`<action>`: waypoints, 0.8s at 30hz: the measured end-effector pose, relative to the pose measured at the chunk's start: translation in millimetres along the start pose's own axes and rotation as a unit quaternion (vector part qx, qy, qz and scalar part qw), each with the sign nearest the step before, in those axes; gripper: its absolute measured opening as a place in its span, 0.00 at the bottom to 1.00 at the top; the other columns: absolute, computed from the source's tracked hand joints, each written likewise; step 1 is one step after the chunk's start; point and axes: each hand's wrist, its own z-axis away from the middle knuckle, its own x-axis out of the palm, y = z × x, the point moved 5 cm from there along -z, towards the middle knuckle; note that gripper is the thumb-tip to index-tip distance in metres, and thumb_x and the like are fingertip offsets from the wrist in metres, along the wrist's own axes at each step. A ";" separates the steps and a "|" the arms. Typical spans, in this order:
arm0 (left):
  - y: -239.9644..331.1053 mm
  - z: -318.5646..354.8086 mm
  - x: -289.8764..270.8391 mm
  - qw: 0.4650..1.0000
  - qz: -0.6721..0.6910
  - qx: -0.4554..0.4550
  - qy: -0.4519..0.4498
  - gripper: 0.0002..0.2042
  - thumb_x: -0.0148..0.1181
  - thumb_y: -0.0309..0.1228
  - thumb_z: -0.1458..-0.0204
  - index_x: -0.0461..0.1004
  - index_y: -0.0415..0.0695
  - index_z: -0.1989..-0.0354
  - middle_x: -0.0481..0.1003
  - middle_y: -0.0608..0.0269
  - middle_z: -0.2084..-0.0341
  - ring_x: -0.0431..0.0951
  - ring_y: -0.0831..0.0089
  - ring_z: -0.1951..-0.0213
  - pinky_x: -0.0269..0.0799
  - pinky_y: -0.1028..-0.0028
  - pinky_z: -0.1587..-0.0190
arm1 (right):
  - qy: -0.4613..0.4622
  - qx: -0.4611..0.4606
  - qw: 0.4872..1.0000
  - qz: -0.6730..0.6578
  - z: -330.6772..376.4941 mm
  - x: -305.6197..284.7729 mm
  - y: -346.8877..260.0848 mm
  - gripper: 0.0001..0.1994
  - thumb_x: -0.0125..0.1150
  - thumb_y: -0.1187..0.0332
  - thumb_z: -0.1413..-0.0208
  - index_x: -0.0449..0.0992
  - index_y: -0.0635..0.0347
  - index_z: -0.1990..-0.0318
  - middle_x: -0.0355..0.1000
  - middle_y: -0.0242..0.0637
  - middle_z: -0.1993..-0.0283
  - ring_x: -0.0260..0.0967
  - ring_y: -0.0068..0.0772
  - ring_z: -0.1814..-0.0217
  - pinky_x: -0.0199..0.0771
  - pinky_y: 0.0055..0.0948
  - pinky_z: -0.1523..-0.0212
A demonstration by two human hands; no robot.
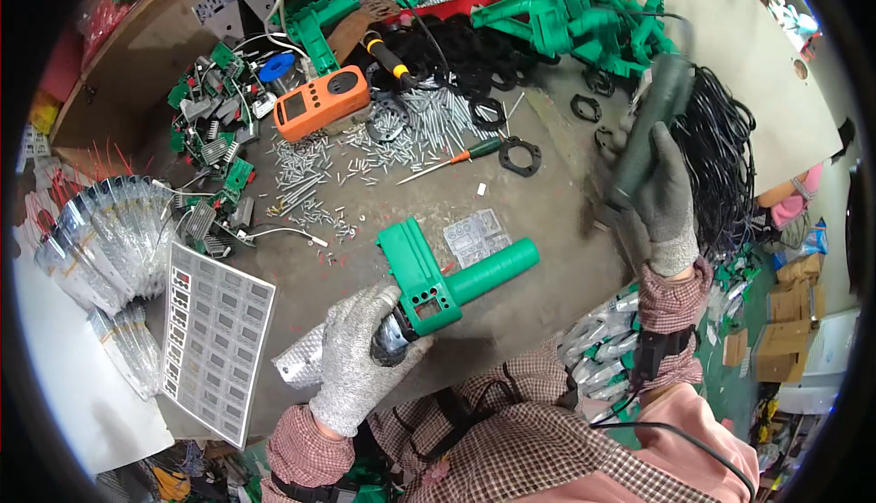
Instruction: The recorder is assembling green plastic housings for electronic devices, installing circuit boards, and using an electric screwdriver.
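My left hand (pixel 360 348), in a grey knit glove, is closed around the collar end of a green heat gun (pixel 415 270). The gun lies over the bench with its handle pointing right. A silver perforated tube (pixel 301 359) sticks out on the far side of that hand; how it joins the gun is hidden. Raised at the right, my gloved right hand (pixel 669 197) is wrapped around a dark cylindrical electric screwdriver (pixel 652 129), slightly blurred, with a cord at its upper end. Beyond the heat gun lies a clear sheet of grey labels (pixel 476 236).
Loose screws (pixel 411 129), an orange meter (pixel 321 103), a green-handled screwdriver (pixel 456 158) and black rings (pixel 520 156) cover the bench's middle. Green housings (pixel 566 15) are piled behind. Circuit boards (pixel 214 151) and a label sheet (pixel 217 343) lie left; black cables (pixel 716 156) hang right.
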 end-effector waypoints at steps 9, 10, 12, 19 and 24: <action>-1.0 -3.8 2.7 1.000 -0.002 -0.008 -0.010 0.34 0.82 0.38 0.62 0.74 0.39 0.45 0.77 0.45 0.47 0.76 0.46 0.45 0.69 0.53 0.42 | 0.078 -0.042 0.939 -0.332 29.7 76.3 88.1 0.14 0.60 0.55 0.35 0.70 0.53 0.51 0.68 0.30 0.62 0.68 0.26 0.60 0.71 0.48 0.43; -1.3 -4.1 1.4 1.000 -0.003 -0.009 -0.014 0.34 0.81 0.38 0.62 0.74 0.39 0.45 0.77 0.45 0.47 0.76 0.46 0.45 0.69 0.53 0.42 | 0.044 -0.041 0.933 -0.355 30.0 77.4 88.9 0.14 0.60 0.56 0.35 0.70 0.53 0.52 0.67 0.28 0.63 0.67 0.25 0.61 0.71 0.46 0.44; -2.6 -4.4 0.8 1.000 -0.005 -0.010 -0.020 0.34 0.81 0.38 0.62 0.74 0.39 0.45 0.76 0.44 0.47 0.76 0.46 0.45 0.69 0.53 0.42 | 0.035 -0.039 0.929 -0.366 30.3 80.7 88.9 0.12 0.59 0.56 0.34 0.70 0.52 0.53 0.64 0.25 0.67 0.64 0.21 0.65 0.71 0.42 0.47; -2.3 -4.1 1.1 1.000 -0.004 -0.011 -0.019 0.34 0.81 0.37 0.63 0.74 0.38 0.46 0.77 0.45 0.47 0.77 0.46 0.46 0.69 0.53 0.42 | 0.030 -0.031 0.926 -0.375 32.5 82.2 88.3 0.12 0.60 0.56 0.34 0.71 0.52 0.53 0.65 0.24 0.68 0.65 0.20 0.67 0.71 0.41 0.47; 1.2 -13.1 0.6 0.998 -0.008 -0.020 -0.064 0.33 0.80 0.37 0.61 0.74 0.38 0.46 0.77 0.44 0.48 0.76 0.45 0.47 0.69 0.54 0.43 | 0.003 -0.029 0.914 -0.404 30.9 86.2 91.7 0.13 0.59 0.55 0.33 0.71 0.53 0.53 0.67 0.24 0.67 0.66 0.20 0.66 0.70 0.39 0.47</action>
